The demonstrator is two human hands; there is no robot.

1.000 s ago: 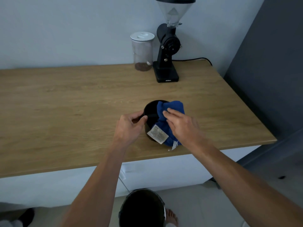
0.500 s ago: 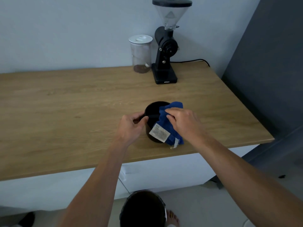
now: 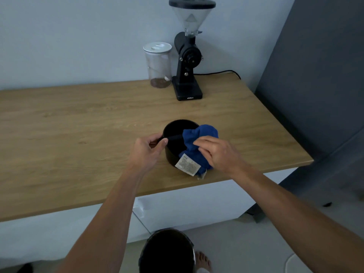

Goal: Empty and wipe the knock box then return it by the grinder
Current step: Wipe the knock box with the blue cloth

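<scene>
A round black knock box (image 3: pixel 174 133) with a bar across its mouth stands near the front edge of the wooden counter (image 3: pixel 78 134). My left hand (image 3: pixel 147 152) grips its left rim and the end of the bar. My right hand (image 3: pixel 218 154) holds a blue cloth (image 3: pixel 199 134) with a white label, draped over the box's right rim and partly inside it. The black coffee grinder (image 3: pixel 188 62) stands at the back of the counter, well apart from the box.
A clear jar (image 3: pixel 157 66) with a white lid sits left of the grinder, whose cable (image 3: pixel 220 72) runs along the wall. A dark round bin (image 3: pixel 167 251) stands on the floor below the counter edge, beside a bare foot. A dark panel rises at right.
My right hand has shifted the blue cloth along the box's right rim, lifting it slightly. My left hand keeps its grip on the left rim. The view has tilted up a little.
</scene>
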